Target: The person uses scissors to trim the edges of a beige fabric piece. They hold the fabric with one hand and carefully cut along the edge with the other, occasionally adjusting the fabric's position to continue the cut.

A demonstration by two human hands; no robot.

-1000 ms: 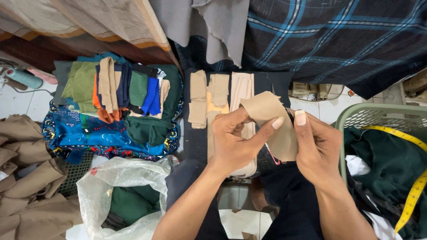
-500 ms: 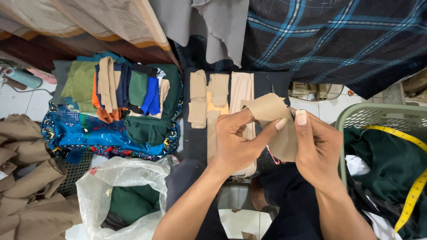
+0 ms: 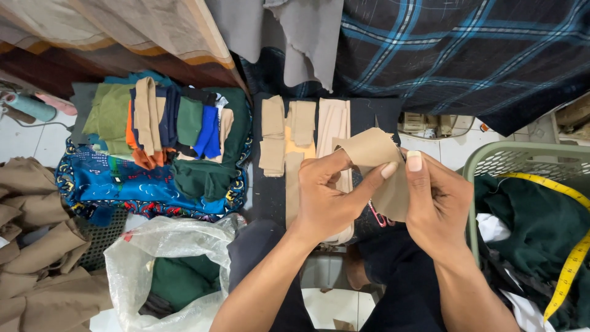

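Both the left hand [image 3: 326, 200] and the right hand [image 3: 433, 203] pinch one tan fabric piece [image 3: 378, 169], held up over the near edge of the dark cloth-covered board [image 3: 270, 190]. Three rows of similar tan strips [image 3: 304, 132] already lie flat on that board. The held piece looks partly folded, though its lower edge is hidden, and brown pieces [image 3: 37, 258] wait at left.

Fabric piece [image 3: 375, 166] between both hands, folded stack [image 3: 166, 123] left, basket [image 3: 491, 166] right, bag [image 3: 166, 264] lower left.
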